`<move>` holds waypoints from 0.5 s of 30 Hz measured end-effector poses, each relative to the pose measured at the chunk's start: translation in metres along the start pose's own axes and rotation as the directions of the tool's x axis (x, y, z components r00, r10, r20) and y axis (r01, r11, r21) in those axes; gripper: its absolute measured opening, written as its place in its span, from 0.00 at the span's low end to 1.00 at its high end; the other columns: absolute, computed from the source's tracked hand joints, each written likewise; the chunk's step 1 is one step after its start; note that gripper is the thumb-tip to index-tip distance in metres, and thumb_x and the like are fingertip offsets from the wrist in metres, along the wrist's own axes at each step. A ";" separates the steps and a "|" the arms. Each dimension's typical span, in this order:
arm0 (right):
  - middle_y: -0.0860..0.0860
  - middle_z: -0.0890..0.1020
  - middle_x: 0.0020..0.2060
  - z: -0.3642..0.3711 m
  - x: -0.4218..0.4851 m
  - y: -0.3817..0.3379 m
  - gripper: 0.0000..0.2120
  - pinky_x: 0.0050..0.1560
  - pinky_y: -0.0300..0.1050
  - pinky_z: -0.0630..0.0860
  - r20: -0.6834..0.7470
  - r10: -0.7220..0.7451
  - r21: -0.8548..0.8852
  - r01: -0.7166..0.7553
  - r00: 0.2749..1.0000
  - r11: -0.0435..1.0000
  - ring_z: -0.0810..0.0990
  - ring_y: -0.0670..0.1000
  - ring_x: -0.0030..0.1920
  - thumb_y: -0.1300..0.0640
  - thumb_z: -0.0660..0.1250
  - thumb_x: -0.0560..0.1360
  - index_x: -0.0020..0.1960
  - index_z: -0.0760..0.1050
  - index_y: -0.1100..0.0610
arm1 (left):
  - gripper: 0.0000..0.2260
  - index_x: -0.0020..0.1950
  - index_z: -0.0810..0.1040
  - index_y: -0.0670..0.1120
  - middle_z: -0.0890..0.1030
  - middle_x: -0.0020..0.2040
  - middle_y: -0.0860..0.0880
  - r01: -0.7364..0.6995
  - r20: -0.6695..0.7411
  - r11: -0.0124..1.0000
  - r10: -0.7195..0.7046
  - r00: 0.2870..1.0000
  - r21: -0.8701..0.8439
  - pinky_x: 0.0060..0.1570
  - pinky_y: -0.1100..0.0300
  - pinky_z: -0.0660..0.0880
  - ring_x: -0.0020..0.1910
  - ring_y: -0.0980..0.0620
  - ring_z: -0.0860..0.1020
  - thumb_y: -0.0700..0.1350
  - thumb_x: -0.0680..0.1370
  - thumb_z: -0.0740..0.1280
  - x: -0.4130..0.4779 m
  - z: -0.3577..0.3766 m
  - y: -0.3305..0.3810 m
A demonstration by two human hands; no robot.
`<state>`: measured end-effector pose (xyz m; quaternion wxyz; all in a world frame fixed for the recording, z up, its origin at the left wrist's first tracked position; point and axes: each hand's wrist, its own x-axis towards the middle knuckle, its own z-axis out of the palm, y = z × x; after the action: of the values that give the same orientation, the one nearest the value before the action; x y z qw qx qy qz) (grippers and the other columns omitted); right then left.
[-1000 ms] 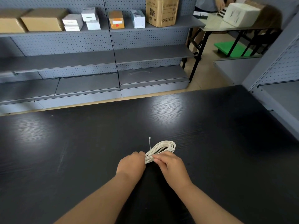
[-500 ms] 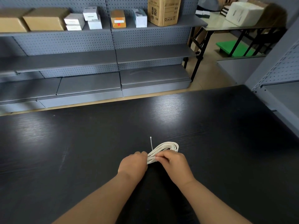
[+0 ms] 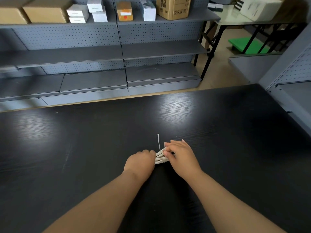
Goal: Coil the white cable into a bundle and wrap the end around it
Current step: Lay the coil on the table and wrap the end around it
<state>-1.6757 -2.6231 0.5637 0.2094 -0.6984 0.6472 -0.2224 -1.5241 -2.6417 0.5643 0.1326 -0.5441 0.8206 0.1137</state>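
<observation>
White cable (image 3: 160, 157), left hand (image 3: 140, 163) gripping, right hand (image 3: 181, 157) pinching it

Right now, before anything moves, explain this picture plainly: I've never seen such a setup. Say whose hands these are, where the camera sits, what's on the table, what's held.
No machine here: a person works with two bare hands. The one picture comes from a camera worn on the head, looking forward and down, so the arms reach in from below. The left hand is curled round one end of a white cable, coiled into a flat bundle. The right hand lies over the bundle's far part, thumb and fingers pinching strands. The bundle is on a black table. Just beyond the hands lies a thin white tie; whether it touches the cable is unclear. Behind stand grey shelves with boxes on top.
</observation>
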 end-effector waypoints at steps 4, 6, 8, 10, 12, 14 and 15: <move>0.47 0.76 0.64 0.004 0.003 0.002 0.06 0.67 0.33 0.46 0.049 0.063 0.083 -0.067 0.997 0.994 0.65 0.45 0.70 0.57 0.63 0.77 0.47 0.79 0.56 | 0.09 0.58 0.69 0.45 0.75 0.55 0.46 -0.034 -0.021 0.999 0.035 0.999 0.034 0.43 0.56 0.72 0.52 0.47 0.76 0.42 0.78 0.59 0.000 0.002 -0.001; 0.47 0.77 0.63 0.004 0.004 0.002 0.06 0.64 0.32 0.51 0.078 0.107 0.148 -0.118 0.991 0.982 0.65 0.44 0.69 0.58 0.64 0.77 0.47 0.79 0.57 | 0.09 0.58 0.69 0.45 0.75 0.55 0.46 -0.046 -0.044 0.998 0.048 0.998 0.052 0.42 0.56 0.71 0.52 0.47 0.75 0.42 0.79 0.59 0.001 0.002 -0.002; 0.47 0.78 0.61 0.006 0.004 0.003 0.06 0.62 0.32 0.56 0.096 0.134 0.183 -0.150 0.986 0.972 0.66 0.44 0.68 0.58 0.64 0.76 0.47 0.79 0.57 | 0.09 0.58 0.68 0.45 0.75 0.56 0.46 -0.054 -0.064 0.996 0.059 0.996 0.072 0.42 0.57 0.68 0.53 0.47 0.75 0.42 0.79 0.58 0.000 0.002 -0.002; 0.48 0.80 0.59 0.008 0.003 0.003 0.05 0.62 0.34 0.60 0.092 0.143 0.197 -0.159 0.985 0.967 0.69 0.45 0.66 0.59 0.64 0.76 0.46 0.80 0.57 | 0.09 0.58 0.68 0.45 0.75 0.56 0.47 -0.057 -0.082 0.995 0.064 0.995 0.085 0.43 0.57 0.69 0.53 0.47 0.75 0.44 0.79 0.58 -0.001 0.002 -0.003; 0.48 0.81 0.56 0.009 0.003 0.003 0.05 0.58 0.31 0.62 0.066 0.146 0.205 -0.156 0.987 0.966 0.71 0.45 0.62 0.60 0.65 0.75 0.44 0.80 0.58 | 0.09 0.58 0.68 0.45 0.74 0.56 0.47 -0.064 -0.091 0.993 0.073 0.993 0.099 0.46 0.56 0.70 0.54 0.47 0.74 0.44 0.79 0.57 -0.002 0.002 -0.004; 0.48 0.82 0.52 0.010 0.004 0.002 0.05 0.50 0.23 0.62 0.039 0.142 0.200 -0.147 0.989 0.969 0.72 0.44 0.56 0.60 0.65 0.75 0.43 0.79 0.59 | 0.10 0.59 0.68 0.45 0.74 0.57 0.46 -0.080 -0.096 0.991 0.090 0.991 0.106 0.49 0.56 0.71 0.55 0.47 0.74 0.45 0.79 0.57 -0.002 0.003 -0.005; 0.48 0.82 0.51 0.011 0.004 0.003 0.05 0.48 0.21 0.62 0.028 0.140 0.194 -0.142 0.990 0.971 0.72 0.43 0.53 0.60 0.65 0.75 0.43 0.79 0.59 | 0.10 0.59 0.68 0.45 0.74 0.58 0.46 -0.092 -0.103 0.990 0.103 0.989 0.108 0.49 0.56 0.71 0.55 0.47 0.73 0.46 0.79 0.57 -0.002 0.003 -0.005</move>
<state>-1.6715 -2.6271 0.5538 0.2969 -0.6282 0.6687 -0.2648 -1.5180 -2.6407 0.5621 0.1103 -0.5009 0.8571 0.0478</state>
